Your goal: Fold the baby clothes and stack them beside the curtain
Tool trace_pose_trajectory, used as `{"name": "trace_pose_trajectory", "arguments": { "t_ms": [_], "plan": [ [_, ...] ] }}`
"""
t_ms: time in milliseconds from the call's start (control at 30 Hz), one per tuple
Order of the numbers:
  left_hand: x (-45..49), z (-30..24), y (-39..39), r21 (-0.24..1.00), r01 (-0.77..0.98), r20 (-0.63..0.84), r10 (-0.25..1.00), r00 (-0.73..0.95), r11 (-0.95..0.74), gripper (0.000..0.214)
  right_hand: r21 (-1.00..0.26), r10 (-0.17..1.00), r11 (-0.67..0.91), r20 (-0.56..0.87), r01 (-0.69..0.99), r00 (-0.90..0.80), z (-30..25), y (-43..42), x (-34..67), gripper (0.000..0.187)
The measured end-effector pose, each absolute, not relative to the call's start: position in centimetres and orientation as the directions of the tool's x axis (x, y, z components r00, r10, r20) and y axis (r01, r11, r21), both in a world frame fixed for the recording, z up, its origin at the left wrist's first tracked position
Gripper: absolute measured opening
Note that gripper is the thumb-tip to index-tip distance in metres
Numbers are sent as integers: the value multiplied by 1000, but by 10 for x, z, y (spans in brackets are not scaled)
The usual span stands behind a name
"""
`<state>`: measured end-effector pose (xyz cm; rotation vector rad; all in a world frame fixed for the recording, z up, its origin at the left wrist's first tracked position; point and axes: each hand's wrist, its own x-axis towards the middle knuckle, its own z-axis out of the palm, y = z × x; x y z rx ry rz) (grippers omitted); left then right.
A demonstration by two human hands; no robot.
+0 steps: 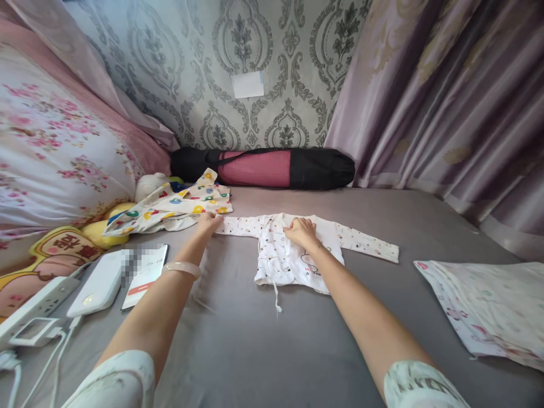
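Note:
A small white baby shirt (276, 255) with a tiny print and a cartoon figure on its front lies spread on the grey sheet. Its sleeves stretch out to both sides, and a tie string (277, 297) hangs from the lower hem. My left hand (209, 221) pinches the end of the left-lying sleeve (242, 226). At the upper chest, my right hand (301, 231) has its fingers closed on the cloth, hiding part of the neckline side. A bangle (182, 270) circles my left wrist.
Colourful patterned clothing (170, 207) lies beyond my left hand. A phone (147, 275), white power bank (96, 283) and power strip (38, 306) with cables sit at left. Folded cloth (488, 309) lies at right. A black-and-pink rolled bag (259, 168) rests against the wall.

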<state>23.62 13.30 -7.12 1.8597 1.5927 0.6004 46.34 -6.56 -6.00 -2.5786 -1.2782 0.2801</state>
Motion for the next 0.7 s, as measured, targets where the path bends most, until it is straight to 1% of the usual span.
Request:
{"name": "trace_pose_trajectory", "arguments": {
  "t_ms": [67,167,233,333,367,433,500,567,633,700],
  "plan": [
    [242,-71,128,637,762,24,991,133,-118,18,-305,798,-589,-76,748,598,-61,-63,461,30],
    [252,-72,116,538,827,106,987,124,-162,25,-297,812,-568,-48,768,582,-62,-63,457,28],
    [255,-74,108,477,854,133,978,162,-206,31,-254,829,-533,32,807,558,-64,-65,455,28],
    [255,-78,101,347,892,146,956,254,-290,37,-138,839,-495,183,858,513,-66,-70,455,28],
    [254,-79,100,303,900,144,949,282,-313,38,-106,834,-499,214,860,509,-66,-72,456,28],
    [252,-82,100,239,910,126,940,318,-340,40,-74,819,-524,230,848,526,-65,-74,457,29],
    [251,-83,101,208,915,119,937,327,-346,41,-63,807,-545,230,836,544,-65,-77,458,31],
    [251,-84,102,198,917,127,937,326,-346,40,-41,827,-512,246,858,505,-64,-79,457,35],
    [250,-83,102,199,919,129,938,320,-341,40,-2,885,-413,237,911,401,-62,-81,456,38],
    [250,-80,101,208,921,117,943,312,-330,39,21,934,-314,185,949,305,-59,-84,455,37]
  ]
}}
